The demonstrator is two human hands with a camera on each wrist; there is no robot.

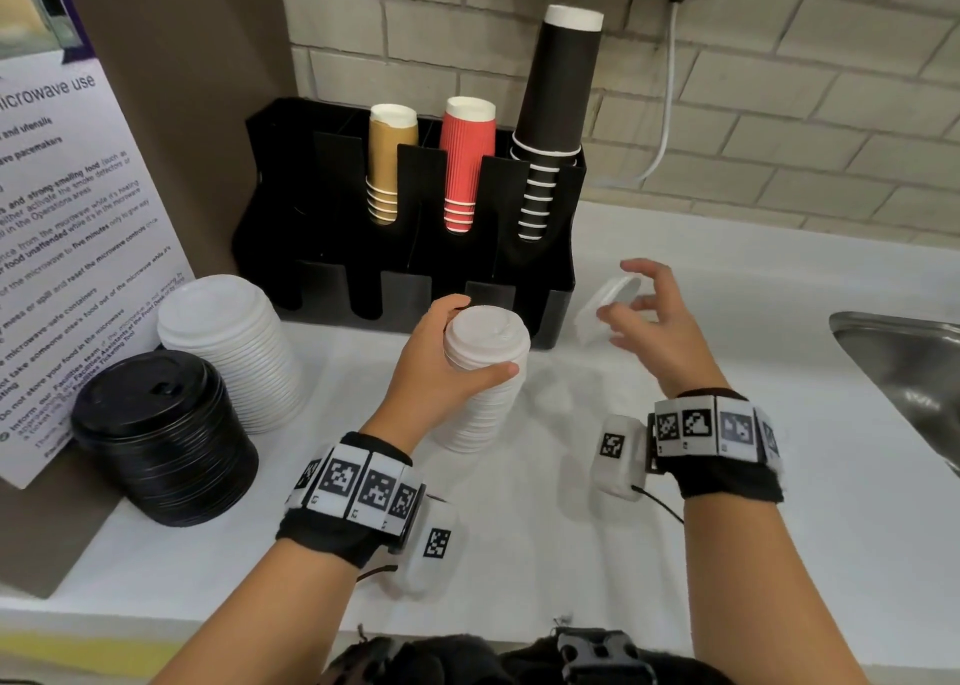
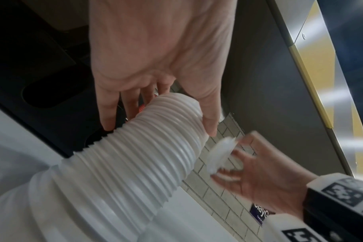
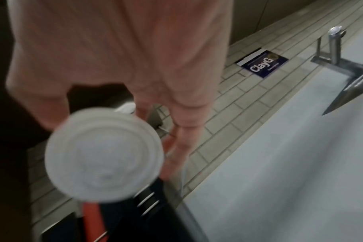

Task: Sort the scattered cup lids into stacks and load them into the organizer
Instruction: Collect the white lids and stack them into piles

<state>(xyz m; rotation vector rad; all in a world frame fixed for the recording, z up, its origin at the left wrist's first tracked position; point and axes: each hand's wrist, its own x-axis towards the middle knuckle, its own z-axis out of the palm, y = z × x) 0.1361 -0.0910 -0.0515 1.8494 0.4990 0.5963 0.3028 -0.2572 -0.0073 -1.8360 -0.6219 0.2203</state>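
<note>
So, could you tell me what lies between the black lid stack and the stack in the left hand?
In the head view, the wide white lid stack stands behind the gap; bare counter otherwise.

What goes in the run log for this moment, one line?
left hand: grips small white lid stack standing on counter | right hand: fingers spread by loose white lid, hold unclear | organizer: front slots show no lids

Small lid stack (image 1: 480, 372): showing matt white plastic, finely ribbed down its side.
Loose lid (image 1: 605, 307): looking like thin, pale plastic.
Black lid stack (image 1: 161, 435): gleaming faintly, smooth plastic.
Organizer (image 1: 405, 227): appearing as dark, matt plastic.
Red cups (image 1: 464, 164): showing corrugated paper.
Sink (image 1: 904, 362): shining as brushed metal.
Countertop (image 1: 779, 528): looking smooth, white, matt.
</note>
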